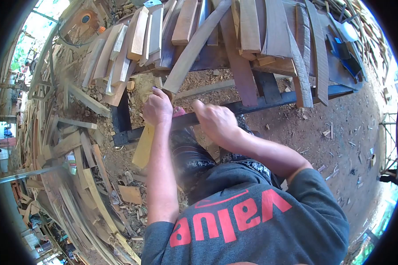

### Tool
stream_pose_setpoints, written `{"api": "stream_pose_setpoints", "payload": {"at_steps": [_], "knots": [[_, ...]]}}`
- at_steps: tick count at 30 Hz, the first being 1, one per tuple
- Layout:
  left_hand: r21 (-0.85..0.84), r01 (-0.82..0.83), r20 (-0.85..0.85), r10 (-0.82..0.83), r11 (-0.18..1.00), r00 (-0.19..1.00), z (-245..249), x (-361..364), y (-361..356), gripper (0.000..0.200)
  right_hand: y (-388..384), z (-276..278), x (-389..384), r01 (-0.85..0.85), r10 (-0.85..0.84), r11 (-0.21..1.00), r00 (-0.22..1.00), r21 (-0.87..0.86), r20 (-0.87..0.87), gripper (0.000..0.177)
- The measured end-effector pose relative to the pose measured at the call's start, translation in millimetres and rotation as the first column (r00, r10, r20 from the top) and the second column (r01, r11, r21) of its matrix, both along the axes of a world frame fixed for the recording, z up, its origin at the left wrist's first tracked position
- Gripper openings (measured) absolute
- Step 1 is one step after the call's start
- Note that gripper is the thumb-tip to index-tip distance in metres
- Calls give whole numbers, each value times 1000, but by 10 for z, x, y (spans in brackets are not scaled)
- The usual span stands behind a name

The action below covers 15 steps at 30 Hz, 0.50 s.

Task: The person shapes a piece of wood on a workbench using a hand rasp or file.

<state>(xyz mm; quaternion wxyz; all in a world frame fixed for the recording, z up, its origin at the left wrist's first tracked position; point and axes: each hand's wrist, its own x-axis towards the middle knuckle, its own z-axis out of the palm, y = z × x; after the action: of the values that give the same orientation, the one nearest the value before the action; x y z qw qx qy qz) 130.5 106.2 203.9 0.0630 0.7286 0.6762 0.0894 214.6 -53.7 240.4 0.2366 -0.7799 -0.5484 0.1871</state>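
My left hand (158,108) is closed in a fist beside the near end of a long grey-brown plank (194,53). A pale yellow wooden board (143,149) comes out from under this fist and slants back below my forearm, overlapping a dark metal beam (252,107). To the right, my right hand (216,123) is also closed, its knuckles up, over the beam and in front of my knees. Its fingers curl out of sight, and I cannot tell what they hold. A small pink thing (178,111) shows between the two hands.
Many planks and cut blocks (250,26) lie across the bench ahead, several jutting over its near side. Long wood strips (93,185) are piled on the left. Chips and scraps litter the dirt floor (340,145). A blue metal piece (347,57) sits far right.
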Motion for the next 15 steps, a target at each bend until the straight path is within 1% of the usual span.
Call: {"api": "stream_pose_setpoints", "payload": {"at_steps": [1,3,5,6,8,9,10,11,13,15], "knots": [[9,2,4,-2,1000,1000,35,18,-23,66,-67,47,6,-2,2,995,1000,-100,4,10],[8,4,-4,-4,1000,1000,31,-1,-64,66,-8,-39,-30,8,-7,996,1000,-94,14,11],[-4,6,-2,-6,1000,1000,44,8,-52,66,263,-151,-71,15,-15,999,1000,52,-11,11],[4,4,-3,-4,1000,1000,42,-6,-42,66,412,-229,-77,12,-12,997,1000,71,-1,11],[-24,37,34,-36,999,999,36,-27,-16,68,437,-203,-50,-11,11,997,1000,78,-2,10],[-24,38,36,-37,999,999,15,-41,-12,68,415,-204,-26,-29,29,997,1000,67,-3,10],[-30,27,31,-26,999,999,26,-35,-22,68,292,-202,-12,-6,9,995,1000,101,-26,10],[-37,14,29,-13,999,999,40,-13,-21,68,150,-140,11,-7,9,995,1000,100,-19,10],[-33,10,37,-9,999,999,43,6,-26,68,-74,-18,30,-26,27,995,1000,-100,5,10],[-31,8,30,-7,999,1000,7,-18,-50,68,45,-126,-10,-16,18,994,1000,-106,13,9]]}}
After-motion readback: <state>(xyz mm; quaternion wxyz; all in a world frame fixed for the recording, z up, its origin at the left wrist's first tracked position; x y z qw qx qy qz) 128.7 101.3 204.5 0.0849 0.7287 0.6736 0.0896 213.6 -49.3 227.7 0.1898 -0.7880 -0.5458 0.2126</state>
